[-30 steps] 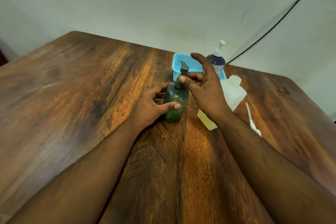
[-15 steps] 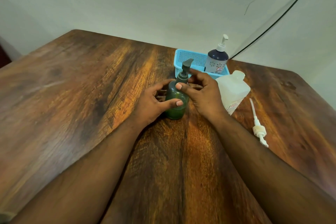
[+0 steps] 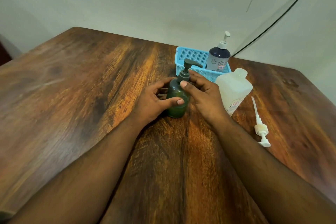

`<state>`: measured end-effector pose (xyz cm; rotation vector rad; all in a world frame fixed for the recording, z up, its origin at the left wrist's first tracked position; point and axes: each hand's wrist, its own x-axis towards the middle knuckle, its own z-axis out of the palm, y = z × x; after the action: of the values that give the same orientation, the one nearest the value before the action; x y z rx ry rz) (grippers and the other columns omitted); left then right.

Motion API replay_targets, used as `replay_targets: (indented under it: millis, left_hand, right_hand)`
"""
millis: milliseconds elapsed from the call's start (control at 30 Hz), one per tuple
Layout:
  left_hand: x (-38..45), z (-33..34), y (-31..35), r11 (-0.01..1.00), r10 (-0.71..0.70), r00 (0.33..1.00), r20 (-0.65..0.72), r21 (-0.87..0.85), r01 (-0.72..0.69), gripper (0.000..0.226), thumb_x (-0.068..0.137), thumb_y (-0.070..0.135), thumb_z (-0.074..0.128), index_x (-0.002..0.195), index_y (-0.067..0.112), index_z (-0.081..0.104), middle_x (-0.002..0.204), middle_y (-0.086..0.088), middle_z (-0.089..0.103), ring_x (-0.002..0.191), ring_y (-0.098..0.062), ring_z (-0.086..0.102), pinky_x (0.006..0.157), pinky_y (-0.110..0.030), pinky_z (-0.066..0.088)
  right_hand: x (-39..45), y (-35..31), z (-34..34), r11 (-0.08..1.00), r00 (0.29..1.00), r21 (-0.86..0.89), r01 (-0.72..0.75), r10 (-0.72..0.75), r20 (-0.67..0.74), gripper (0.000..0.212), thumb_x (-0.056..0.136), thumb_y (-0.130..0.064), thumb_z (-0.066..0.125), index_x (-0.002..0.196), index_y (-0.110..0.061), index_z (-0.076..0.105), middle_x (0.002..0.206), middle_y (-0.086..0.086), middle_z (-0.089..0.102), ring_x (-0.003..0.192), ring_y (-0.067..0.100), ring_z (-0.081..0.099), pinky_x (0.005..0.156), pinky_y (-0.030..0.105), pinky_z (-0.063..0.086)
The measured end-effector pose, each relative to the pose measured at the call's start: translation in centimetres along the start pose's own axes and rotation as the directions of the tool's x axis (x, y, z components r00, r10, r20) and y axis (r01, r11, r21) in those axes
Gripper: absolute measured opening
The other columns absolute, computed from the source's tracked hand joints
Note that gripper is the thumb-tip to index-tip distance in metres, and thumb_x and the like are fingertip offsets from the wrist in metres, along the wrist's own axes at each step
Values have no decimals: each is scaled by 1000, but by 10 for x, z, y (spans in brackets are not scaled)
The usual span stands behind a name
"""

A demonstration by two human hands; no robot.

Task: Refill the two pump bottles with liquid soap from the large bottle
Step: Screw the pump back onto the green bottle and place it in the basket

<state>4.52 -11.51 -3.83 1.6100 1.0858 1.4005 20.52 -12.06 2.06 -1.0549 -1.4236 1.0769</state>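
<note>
Green pump bottle (image 3: 177, 99) standing upright mid tabletop (image 3: 91, 96), right in front of blue basket (image 3: 192, 56). We're gripping bottle body with left hand (image 3: 154, 100), fingers wrapped round it. Right hand (image 3: 203, 94) pinching dark pump collar (image 3: 183, 78), thumb and fingers clamped on it. Looks like we're twisting pump, can't tell on or off. Large bottle (image 3: 234, 89) sitting uncapped beside right wrist, its white pump (image 3: 260, 125) lying loose. Dark blue pump bottle (image 3: 219, 58) parked in basket. Next up probably needs steady base, firm turn at collar.

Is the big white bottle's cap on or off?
Off. The large bottle shows a bare open neck, and a white pump lies loose on the table beside it.
</note>
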Motion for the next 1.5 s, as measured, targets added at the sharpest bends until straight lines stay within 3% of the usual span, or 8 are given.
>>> replay_targets:
  millis: [167,300,400,633,833,1100,1300,1500]
  left_hand:
    - [1,-1,-2,999,5,1000,21,52,-6,70,69,31,86,131,32,54,128,5,62,114,-9,60,91,-25,53]
    - [0,0,3,999,13,1000,14,45,-14,67,65,38,86,124,41,54,122,13,63,110,-4,61,86,-16,51]
    - [0,1,3,1000,8,1000,-2,28,-8,64,62,42,84,119,48,56,120,11,65,109,-6,63,88,-21,54]
    - [2,0,-2,999,-20,1000,-4,50,21,69,59,51,81,123,47,56,124,5,65,112,-12,62,95,-38,54]
    - [2,0,-3,999,-18,1000,-5,49,18,70,61,48,82,126,40,57,123,6,65,111,-14,62,94,-42,54]
    - [1,1,-1,1000,12,1000,2,26,-13,69,62,45,82,126,33,59,123,5,66,110,-11,64,90,-32,56]
    - [0,0,2,1000,11,1000,4,25,-11,62,62,44,84,117,49,57,119,11,66,108,-8,63,88,-25,54]
    - [1,0,0,1000,7,1000,10,19,-7,66,65,35,86,123,39,57,119,7,67,108,-9,63,89,-26,54]
  right_hand:
    - [4,-2,7,970,983,-240,41,-81,-162,39,69,-27,82,105,-22,68,123,-4,57,103,6,59,83,29,57]
    - [-3,-2,5,1000,996,6,-10,10,-89,56,75,-15,77,126,-25,56,122,-2,59,103,10,63,81,28,57]
    - [-8,-1,4,999,997,6,48,-47,-58,37,84,-13,68,120,-19,62,116,2,66,107,10,63,87,26,54]
    - [-13,4,8,991,942,12,136,-126,-310,14,90,-11,61,100,-14,70,102,0,70,99,7,64,87,27,54]
    - [-6,-2,11,993,990,85,82,-71,-125,40,91,-3,57,128,-17,55,117,-9,63,109,-2,60,90,21,51]
    - [4,2,14,997,991,-66,30,-38,-125,47,72,-18,80,116,-16,64,116,5,64,106,13,63,90,37,55]
    - [-2,2,9,994,973,81,69,-50,-226,25,73,-10,79,93,-12,64,99,1,67,93,10,66,78,30,57]
    - [-3,1,13,977,985,202,63,-29,-169,23,80,-4,71,92,-19,58,105,9,69,101,19,67,85,39,56]
